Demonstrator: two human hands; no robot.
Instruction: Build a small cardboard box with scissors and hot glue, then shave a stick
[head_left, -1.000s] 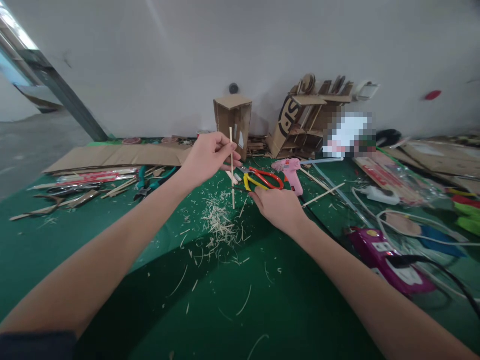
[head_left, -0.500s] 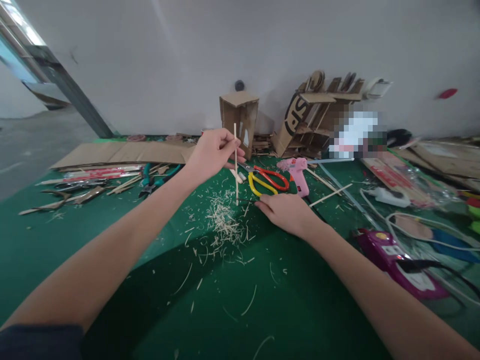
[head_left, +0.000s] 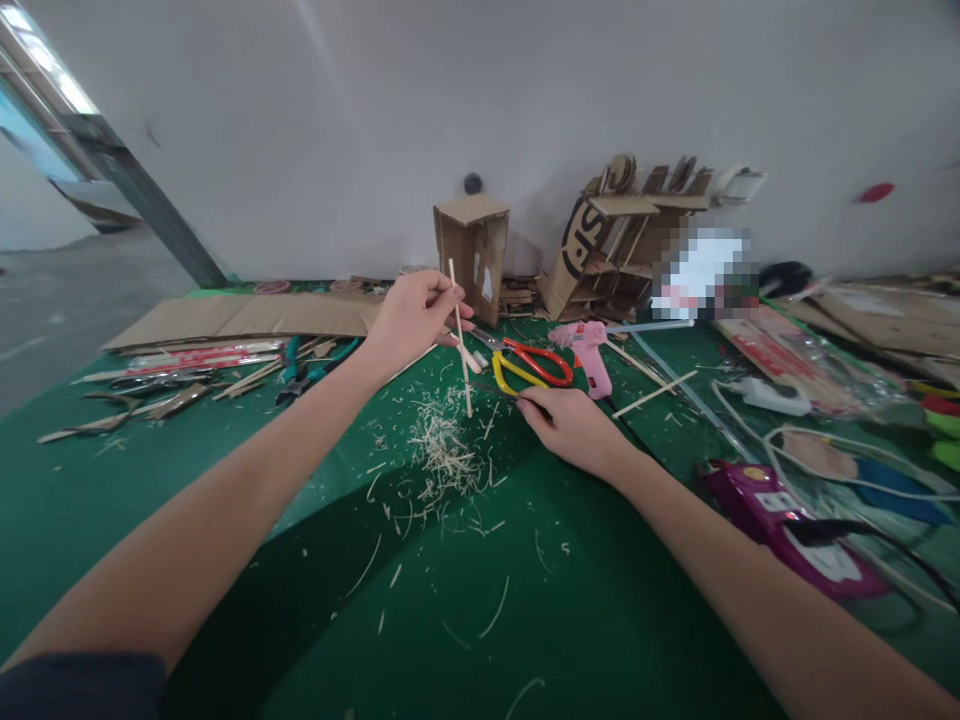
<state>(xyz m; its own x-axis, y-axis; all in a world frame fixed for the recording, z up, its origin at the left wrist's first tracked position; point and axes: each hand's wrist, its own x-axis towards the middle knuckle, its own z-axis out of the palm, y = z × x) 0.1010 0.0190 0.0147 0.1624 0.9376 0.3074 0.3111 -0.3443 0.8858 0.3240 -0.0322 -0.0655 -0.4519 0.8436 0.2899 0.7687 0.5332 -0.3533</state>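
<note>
My left hand (head_left: 416,322) pinches a thin wooden stick (head_left: 460,340) near its upper part, and the stick hangs almost upright, tilted slightly. My right hand (head_left: 571,425) is closed on a thin dark blade (head_left: 487,388), whose tip points left toward the stick's lower end. Whether blade and stick touch, I cannot tell. A pile of curled wood shavings (head_left: 446,455) lies below the stick. Just behind my right hand are scissors (head_left: 517,347) with one red and one yellow handle. A pink glue gun (head_left: 592,358) stands to their right.
Cardboard structures (head_left: 472,235) stand against the wall. At left lie a flat cardboard strip (head_left: 247,318), teal-handled pliers (head_left: 292,370) and loose sticks. On the right are a purple power strip (head_left: 795,530), white cables and packaged sticks (head_left: 787,365). Shavings are scattered over the green tabletop (head_left: 585,620).
The stick has gone from upright to leaning, its top shifted left. My left hand has moved slightly left and down. The blade remains in my right hand, near the stick's lower end.
</note>
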